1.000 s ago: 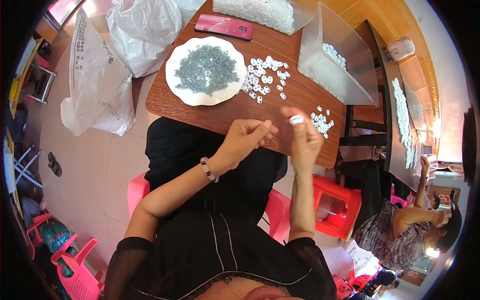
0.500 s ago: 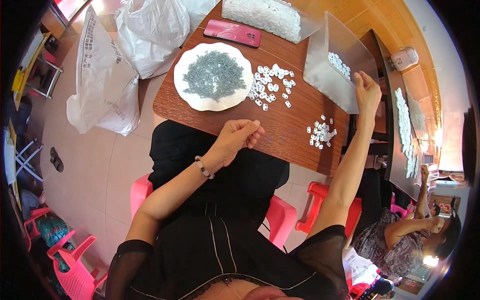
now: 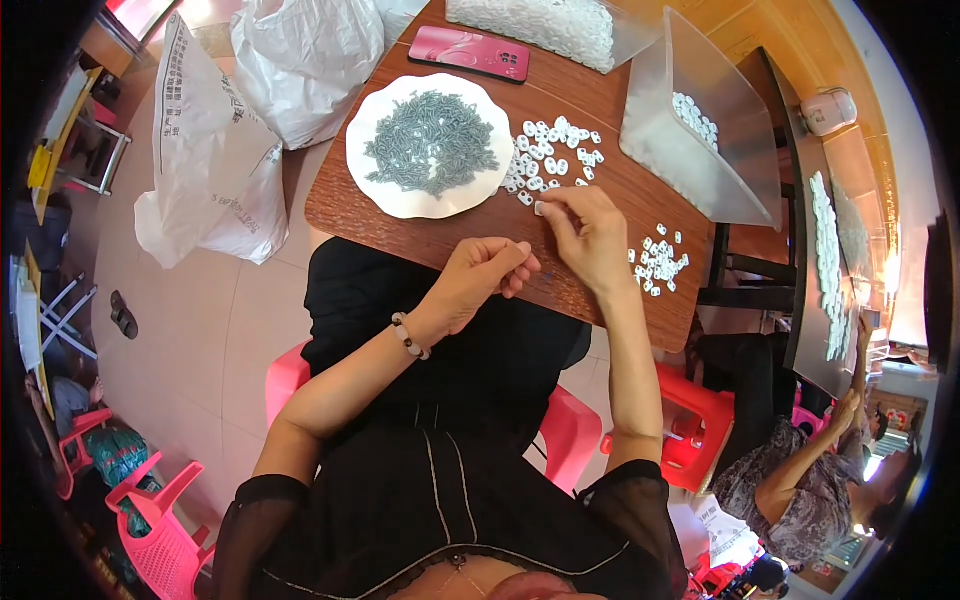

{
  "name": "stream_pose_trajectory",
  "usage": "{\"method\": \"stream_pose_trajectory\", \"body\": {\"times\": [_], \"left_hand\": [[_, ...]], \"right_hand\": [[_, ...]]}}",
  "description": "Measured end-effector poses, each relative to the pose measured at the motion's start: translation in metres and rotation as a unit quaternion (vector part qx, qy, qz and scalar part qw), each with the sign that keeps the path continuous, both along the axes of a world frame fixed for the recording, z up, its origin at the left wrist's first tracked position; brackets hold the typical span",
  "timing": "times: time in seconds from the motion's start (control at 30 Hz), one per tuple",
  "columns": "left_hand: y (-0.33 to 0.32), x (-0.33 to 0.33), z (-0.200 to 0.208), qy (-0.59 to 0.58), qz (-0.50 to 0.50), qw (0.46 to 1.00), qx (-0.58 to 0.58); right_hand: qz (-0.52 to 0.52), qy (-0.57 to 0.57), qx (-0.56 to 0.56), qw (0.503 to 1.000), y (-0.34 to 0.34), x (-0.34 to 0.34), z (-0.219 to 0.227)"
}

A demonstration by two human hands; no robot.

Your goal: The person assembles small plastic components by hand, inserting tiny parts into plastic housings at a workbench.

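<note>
My right hand (image 3: 592, 240) is over the near middle of the brown table (image 3: 440, 235). Its thumb and forefinger pinch a small white plastic piece (image 3: 540, 208). Just left of it, my left hand (image 3: 478, 278) is closed at the table's near edge, thumb pressed on the forefinger; what it holds, if anything, is hidden. Beyond the hands, a scalloped white plate (image 3: 492, 188) bears many small grey screw-like pins (image 3: 432, 142). Loose white two-hole pieces (image 3: 550, 150) are scattered beside the plate. Smaller white pieces (image 3: 658, 262) form a pile to the right.
A translucent plastic bin (image 3: 655, 140) with white pieces in it stands at the right edge. Another container of white pieces (image 3: 535, 28) and a pink phone (image 3: 470, 52) are at the back. White sacks (image 3: 310, 75) stand left. A person (image 3: 800, 480) sits at another table on the right.
My right hand has come left from beside the bin to the table's middle, near my left hand, with a white piece now showing in its fingertips. The left hand has barely moved.
</note>
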State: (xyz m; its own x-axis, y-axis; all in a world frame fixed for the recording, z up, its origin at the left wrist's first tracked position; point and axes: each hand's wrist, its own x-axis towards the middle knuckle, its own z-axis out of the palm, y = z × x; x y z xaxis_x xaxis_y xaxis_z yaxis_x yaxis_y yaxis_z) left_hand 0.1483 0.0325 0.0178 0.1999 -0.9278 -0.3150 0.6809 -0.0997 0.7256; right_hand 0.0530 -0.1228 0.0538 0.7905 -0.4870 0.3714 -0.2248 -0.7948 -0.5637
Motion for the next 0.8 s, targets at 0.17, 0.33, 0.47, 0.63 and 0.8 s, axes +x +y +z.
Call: {"method": "stream_pose_trajectory", "body": {"times": [0.17,0.33,0.47,0.63,0.8], "left_hand": [[0.000,-0.002,-0.001,0.004,-0.001,1.000,-0.007],[0.001,-0.002,0.000,0.002,0.001,1.000,-0.013],[0.001,-0.002,0.000,-0.001,0.004,1.000,-0.007],[0.004,-0.003,0.001,-0.013,0.012,1.000,-0.010],[0.007,-0.005,0.008,-0.082,0.033,0.996,0.011]], "right_hand": [[0.033,-0.022,-0.058,0.998,0.005,0.016,-0.014],[0.013,0.021,-0.069,0.997,0.006,0.023,-0.018],[0.015,0.013,-0.077,0.997,0.005,0.027,-0.021],[0.035,0.029,-0.108,0.993,0.005,0.030,-0.022],[0.032,0.049,-0.140,0.988,0.006,0.028,-0.029]]}}
